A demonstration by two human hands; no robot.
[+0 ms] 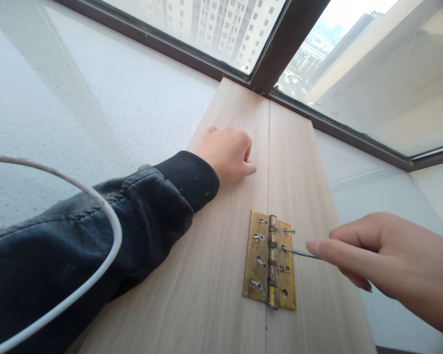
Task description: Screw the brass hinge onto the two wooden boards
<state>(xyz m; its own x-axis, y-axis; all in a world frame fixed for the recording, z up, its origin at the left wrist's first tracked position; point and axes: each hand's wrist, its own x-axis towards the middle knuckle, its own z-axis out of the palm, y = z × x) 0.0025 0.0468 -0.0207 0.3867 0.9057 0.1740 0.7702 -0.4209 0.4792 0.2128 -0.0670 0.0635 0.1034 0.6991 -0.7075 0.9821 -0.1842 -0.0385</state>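
Note:
My right hand (395, 260) is closed around a screwdriver (305, 254); only its thin metal shaft shows, and the handle is hidden in the hand. The shaft points left, its tip at a screw (285, 249) in the right leaf of a worn brass hinge (272, 263). Several screws stand tilted in the left leaf, and another sticks out at the top of the right leaf. Two lower holes there show no standing screw. Curled into a fist, my left hand (229, 155) rests on the left wooden board (221, 255), above the hinge.
The hinge spans the seam between the left board and the right wooden board (299, 182). A white cable (110, 246) loops across the left foreground, in front of the dark sleeve (133, 221). Behind are a speckled white sill (77, 88) and a brown window frame (276, 44).

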